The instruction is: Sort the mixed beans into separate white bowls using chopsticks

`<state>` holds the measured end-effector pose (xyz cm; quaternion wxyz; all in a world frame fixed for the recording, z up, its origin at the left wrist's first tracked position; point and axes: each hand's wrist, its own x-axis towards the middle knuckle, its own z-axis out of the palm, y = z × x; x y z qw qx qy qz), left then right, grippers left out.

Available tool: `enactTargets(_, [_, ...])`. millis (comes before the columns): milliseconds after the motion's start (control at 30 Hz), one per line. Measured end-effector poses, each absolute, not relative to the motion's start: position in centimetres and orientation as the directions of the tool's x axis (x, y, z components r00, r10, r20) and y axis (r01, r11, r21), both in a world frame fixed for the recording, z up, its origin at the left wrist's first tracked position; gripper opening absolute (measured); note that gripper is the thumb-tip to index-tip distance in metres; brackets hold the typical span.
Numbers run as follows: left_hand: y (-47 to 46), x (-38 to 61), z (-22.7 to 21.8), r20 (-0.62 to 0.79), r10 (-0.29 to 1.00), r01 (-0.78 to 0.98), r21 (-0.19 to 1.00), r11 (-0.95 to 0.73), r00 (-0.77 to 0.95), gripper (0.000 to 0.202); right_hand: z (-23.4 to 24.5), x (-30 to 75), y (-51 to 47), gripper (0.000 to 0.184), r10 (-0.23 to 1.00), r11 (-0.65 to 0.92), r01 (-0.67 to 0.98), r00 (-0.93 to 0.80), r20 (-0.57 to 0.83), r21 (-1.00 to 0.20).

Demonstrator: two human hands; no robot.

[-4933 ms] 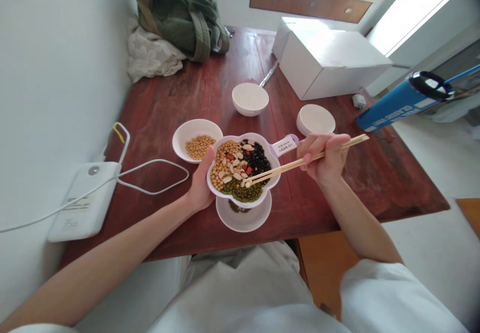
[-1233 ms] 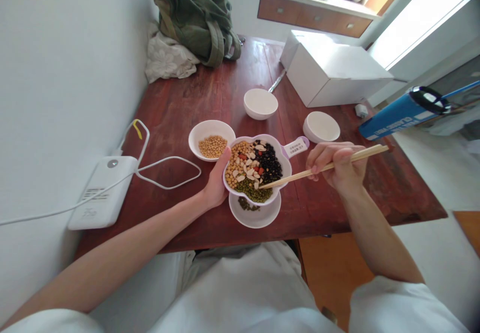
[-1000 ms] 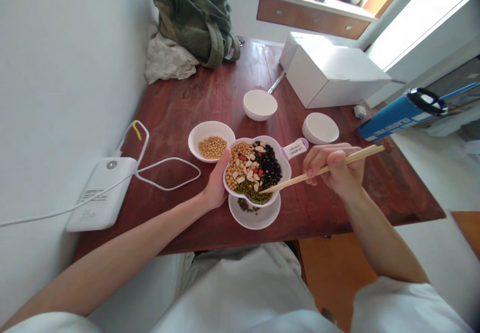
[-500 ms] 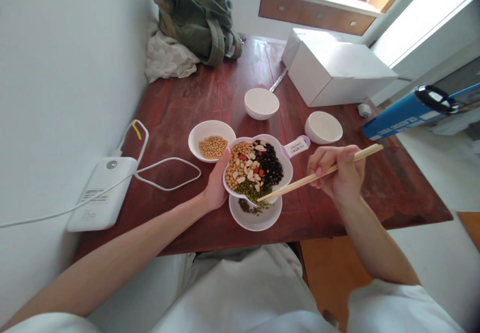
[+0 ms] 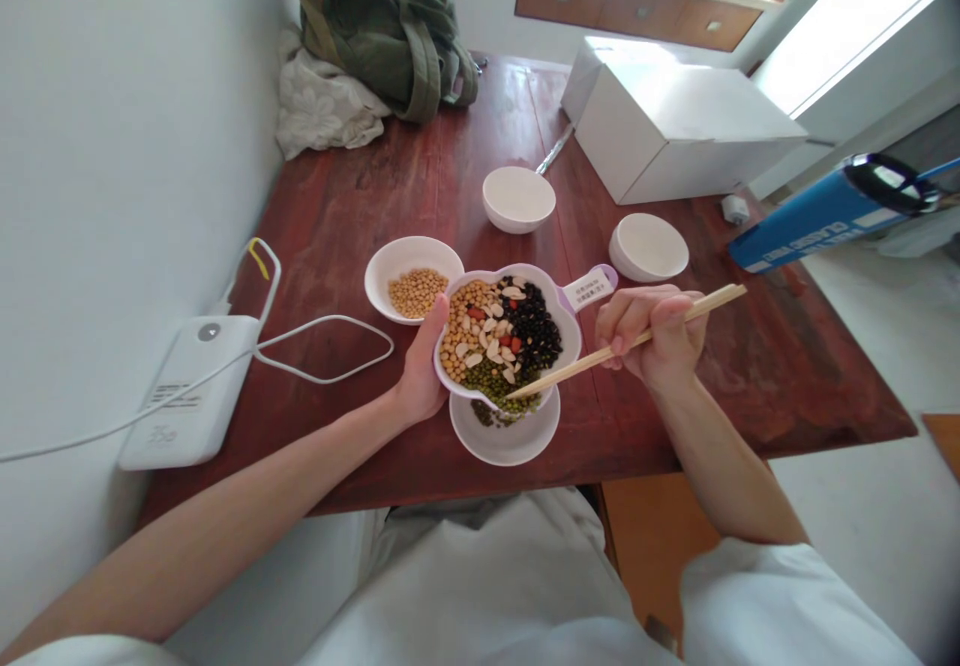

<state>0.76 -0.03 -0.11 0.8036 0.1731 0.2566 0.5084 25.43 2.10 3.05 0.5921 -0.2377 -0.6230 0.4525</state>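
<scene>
My left hand (image 5: 424,370) grips the left rim of a white, purple-edged handled bowl (image 5: 570,338), thumb on top. Soybeans (image 5: 459,338), black beans (image 5: 541,326), green mung beans (image 5: 489,380), pale peanut-like slices and a few red pieces lie in it. My right hand (image 5: 651,334) is closed around a pair of wooden chopsticks (image 5: 585,362), whose tips touch the mung beans at the near rim. Below that rim, partly covered, a small white bowl (image 5: 517,450) holds some mung beans. A white bowl (image 5: 377,271) of soybeans stands beside my left thumb.
Two more white bowls (image 5: 519,208) stand farther back, one at right. A white box (image 5: 675,131), a blue bottle (image 5: 832,214) and a small white plug (image 5: 735,209) are on the right. At left lie a power bank (image 5: 191,396) and its cable; a green bag (image 5: 382,31) sits behind.
The chopstick tips and my right hand have shifted slightly left, further over the mung beans in the handled bowl. The whole view has moved a little; my left hand keeps its grip.
</scene>
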Motion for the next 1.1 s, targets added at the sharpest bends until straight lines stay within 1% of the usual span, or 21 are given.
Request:
enactTargets(67, [-0.1, 0.7, -0.1, -0.236, 0.906, -0.731, 0.535, 0.423, 0.352, 0.065, 3.0, 25.3, 2.1, 0.066, 0.850, 0.446, -0.282, -0.166, 0.501, -0.850])
enactTargets(167, [-0.1, 0.6, 0.0, -0.221, 0.903, -0.721, 0.545, 0.428, 0.369, 0.067, 3.2, 25.3, 2.3, 0.064, 0.858, 0.447, -0.286, -0.132, 0.497, -0.848])
enactTargets(233, [-0.1, 0.5, 0.0, -0.214, 0.902, -0.717, 0.550, 0.429, 0.375, 0.069, 3.7, 25.6, 2.4, 0.063, 0.847, 0.477, -0.246, -0.129, 0.516, -0.844])
enactTargets(333, [-0.1, 0.6, 0.0, -0.230, 0.898, -0.717, 0.542, 0.439, 0.376, 0.068, 4.9, 26.1, 2.1, 0.057, 0.823, 0.509, -0.137, -0.211, 0.527, -0.850])
enactTargets(400, [-0.1, 0.7, 0.0, -0.238, 0.895, -0.719, 0.534, 0.444, 0.376, 0.067, 5.7, 26.4, 1.6, 0.052, 0.811, 0.515, -0.071, -0.281, 0.513, -0.854])
enactTargets(467, [-0.1, 0.8, 0.0, -0.245, 0.895, -0.723, 0.528, 0.446, 0.373, 0.066, 6.2, 26.4, 1.0, 0.049, 0.820, 0.496, -0.039, -0.307, 0.483, -0.868])
enactTargets(600, [-0.1, 0.8, 0.0, -0.265, 0.897, -0.718, 0.537, 0.442, 0.354, 0.064, 6.3, 26.0, 0.0, 0.049, 0.875, 0.405, -0.079, -0.253, 0.412, -0.911])
enactTargets(700, [-0.1, 0.7, -0.1, -0.266, 0.896, -0.699, 0.560, 0.444, 0.356, 0.064, 6.0, 25.8, -0.6, 0.054, 0.894, 0.408, -0.111, -0.151, 0.421, -0.906])
enactTargets(800, [-0.1, 0.6, -0.2, -0.232, 0.898, -0.695, 0.572, 0.436, 0.373, 0.064, 6.1, 26.1, -1.3, 0.052, 0.879, 0.462, -0.033, -0.114, 0.462, -0.886])
enactTargets(867, [-0.1, 0.6, -0.2, -0.204, 0.900, -0.701, 0.569, 0.430, 0.386, 0.066, 6.3, 26.3, -1.8, 0.050, 0.867, 0.486, 0.038, -0.147, 0.476, -0.873])
enactTargets(933, [-0.1, 0.6, -0.2, -0.198, 0.902, -0.708, 0.564, 0.425, 0.384, 0.068, 6.4, 26.4, -2.0, 0.049, 0.857, 0.499, 0.071, -0.187, 0.480, -0.864])
enactTargets(1033, [-0.1, 0.6, -0.3, -0.230, 0.898, -0.713, 0.547, 0.438, 0.374, 0.065, 6.3, 26.1, -2.1, 0.049, 0.862, 0.476, 0.027, -0.213, 0.460, -0.879])
enactTargets(1100, [-0.2, 0.6, -0.3, -0.249, 0.892, -0.715, 0.534, 0.451, 0.376, 0.062, 6.2, 25.8, -2.1, 0.050, 0.881, 0.438, -0.035, -0.182, 0.437, -0.898])
